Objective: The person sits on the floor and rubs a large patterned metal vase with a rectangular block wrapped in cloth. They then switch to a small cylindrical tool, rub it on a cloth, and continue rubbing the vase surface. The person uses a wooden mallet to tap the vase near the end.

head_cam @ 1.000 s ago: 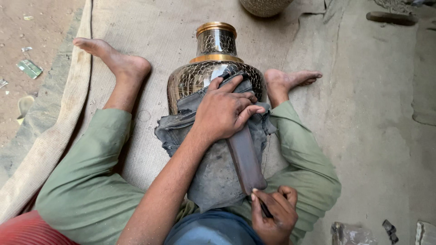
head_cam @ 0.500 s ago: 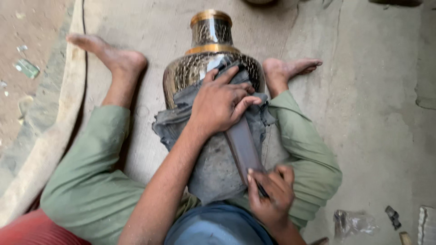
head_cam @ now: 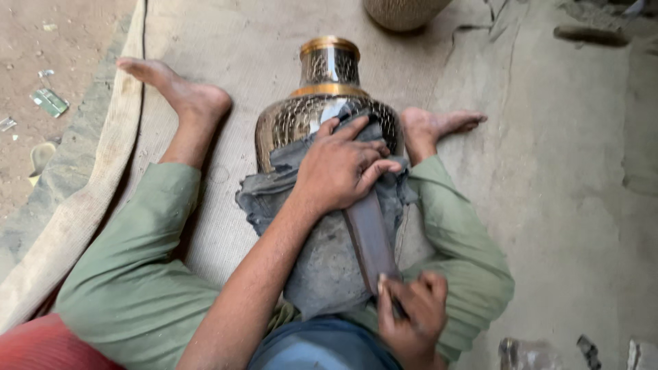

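A large engraved brass vase with gold bands lies on its side between my legs, its neck pointing away from me. A dirty grey cloth drapes over its body. My left hand presses flat on the cloth near the vase's shoulder, fingers over the upper end of a long flat dark bar. My right hand grips the lower end of that bar close to my lap. The bar lies along the cloth-covered vase.
I sit on a woven mat with bare feet either side of the vase. A dirt floor with scraps lies to the left. The base of another vessel stands at the top. Small debris sits at the lower right.
My right hand with the bar's lower end has shifted slightly left toward my lap. The left hand stays pressed on the cloth. The view has shifted a little.
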The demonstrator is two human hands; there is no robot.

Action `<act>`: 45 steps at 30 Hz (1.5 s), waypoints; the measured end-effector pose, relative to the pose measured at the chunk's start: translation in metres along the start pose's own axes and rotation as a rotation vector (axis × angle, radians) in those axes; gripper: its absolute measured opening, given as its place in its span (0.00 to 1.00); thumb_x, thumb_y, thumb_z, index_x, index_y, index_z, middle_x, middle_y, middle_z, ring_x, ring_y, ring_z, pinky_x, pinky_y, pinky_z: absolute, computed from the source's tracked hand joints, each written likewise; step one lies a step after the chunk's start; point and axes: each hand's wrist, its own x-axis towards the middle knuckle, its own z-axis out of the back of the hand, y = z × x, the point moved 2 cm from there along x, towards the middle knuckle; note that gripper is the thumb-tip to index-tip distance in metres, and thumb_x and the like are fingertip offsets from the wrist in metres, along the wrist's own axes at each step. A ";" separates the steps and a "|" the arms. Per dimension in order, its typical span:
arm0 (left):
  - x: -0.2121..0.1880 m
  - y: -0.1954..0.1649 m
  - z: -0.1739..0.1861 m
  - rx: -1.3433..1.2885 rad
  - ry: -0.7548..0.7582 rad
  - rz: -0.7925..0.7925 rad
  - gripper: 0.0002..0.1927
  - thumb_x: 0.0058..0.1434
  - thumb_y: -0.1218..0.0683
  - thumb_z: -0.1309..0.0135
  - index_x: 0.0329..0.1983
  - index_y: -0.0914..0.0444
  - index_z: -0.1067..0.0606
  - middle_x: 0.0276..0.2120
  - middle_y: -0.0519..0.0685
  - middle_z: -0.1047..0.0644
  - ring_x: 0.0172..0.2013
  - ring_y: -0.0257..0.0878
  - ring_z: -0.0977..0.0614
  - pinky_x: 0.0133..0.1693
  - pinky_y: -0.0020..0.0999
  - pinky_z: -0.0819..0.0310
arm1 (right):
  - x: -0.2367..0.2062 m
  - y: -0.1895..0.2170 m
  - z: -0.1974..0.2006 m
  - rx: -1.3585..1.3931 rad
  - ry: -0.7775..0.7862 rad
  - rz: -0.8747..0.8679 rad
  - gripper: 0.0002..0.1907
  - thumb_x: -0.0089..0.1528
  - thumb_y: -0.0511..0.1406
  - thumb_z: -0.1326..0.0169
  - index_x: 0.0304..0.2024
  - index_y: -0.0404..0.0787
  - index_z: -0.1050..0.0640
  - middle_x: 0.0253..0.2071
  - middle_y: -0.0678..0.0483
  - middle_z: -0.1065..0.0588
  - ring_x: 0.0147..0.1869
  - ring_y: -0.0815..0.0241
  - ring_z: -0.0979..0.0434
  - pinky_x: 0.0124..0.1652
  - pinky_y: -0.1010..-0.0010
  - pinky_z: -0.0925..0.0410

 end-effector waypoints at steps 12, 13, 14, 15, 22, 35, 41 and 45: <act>0.001 -0.001 -0.003 -0.013 0.013 0.004 0.22 0.68 0.38 0.52 0.43 0.54 0.15 0.48 0.44 0.17 0.65 0.51 0.29 0.63 0.62 0.43 | -0.002 -0.005 0.001 0.040 0.044 0.001 0.09 0.53 0.26 0.35 0.36 0.37 0.18 0.22 0.53 0.33 0.32 0.52 0.36 0.43 0.58 0.37; 0.001 -0.001 -0.004 -0.013 0.008 0.007 0.22 0.68 0.37 0.52 0.43 0.55 0.15 0.49 0.43 0.17 0.65 0.50 0.29 0.63 0.62 0.43 | -0.001 -0.005 0.001 0.031 0.045 -0.018 0.09 0.53 0.26 0.35 0.36 0.38 0.18 0.23 0.53 0.32 0.33 0.51 0.35 0.42 0.59 0.37; 0.001 -0.001 -0.003 -0.005 -0.005 0.007 0.23 0.68 0.37 0.52 0.43 0.55 0.15 0.49 0.43 0.16 0.65 0.49 0.28 0.63 0.62 0.43 | -0.002 -0.004 0.002 0.025 0.039 -0.029 0.09 0.52 0.26 0.36 0.36 0.39 0.18 0.24 0.53 0.31 0.35 0.50 0.34 0.42 0.60 0.36; 0.001 -0.002 -0.003 0.000 -0.020 0.010 0.23 0.68 0.37 0.52 0.43 0.56 0.15 0.50 0.43 0.16 0.65 0.48 0.28 0.63 0.62 0.43 | -0.002 -0.003 0.004 0.018 0.036 -0.038 0.09 0.52 0.27 0.37 0.36 0.39 0.19 0.24 0.53 0.30 0.36 0.48 0.33 0.42 0.61 0.36; 0.002 -0.003 -0.004 0.016 0.046 0.027 0.23 0.67 0.36 0.53 0.39 0.54 0.15 0.49 0.42 0.16 0.64 0.49 0.28 0.62 0.63 0.45 | -0.001 -0.002 0.002 0.025 0.056 0.004 0.09 0.52 0.26 0.35 0.34 0.39 0.19 0.23 0.53 0.31 0.32 0.51 0.35 0.42 0.59 0.38; 0.004 -0.003 -0.002 0.050 -0.004 -0.018 0.21 0.68 0.38 0.51 0.40 0.54 0.15 0.48 0.41 0.17 0.64 0.49 0.27 0.62 0.60 0.42 | 0.006 -0.006 0.000 0.029 0.037 -0.018 0.09 0.51 0.26 0.35 0.34 0.39 0.20 0.23 0.54 0.30 0.30 0.52 0.35 0.41 0.61 0.38; 0.001 -0.001 -0.003 -0.010 -0.005 -0.023 0.20 0.69 0.39 0.51 0.42 0.53 0.14 0.47 0.43 0.17 0.64 0.51 0.28 0.60 0.60 0.42 | 0.012 -0.006 -0.002 0.017 0.084 0.023 0.09 0.53 0.26 0.35 0.35 0.38 0.20 0.24 0.52 0.32 0.33 0.48 0.34 0.43 0.61 0.38; 0.002 0.000 -0.004 0.009 -0.018 -0.024 0.22 0.68 0.38 0.51 0.41 0.56 0.15 0.48 0.42 0.16 0.64 0.49 0.27 0.61 0.59 0.42 | 0.016 -0.005 0.000 0.009 0.071 0.035 0.09 0.53 0.27 0.36 0.36 0.39 0.19 0.25 0.55 0.28 0.31 0.54 0.33 0.45 0.60 0.37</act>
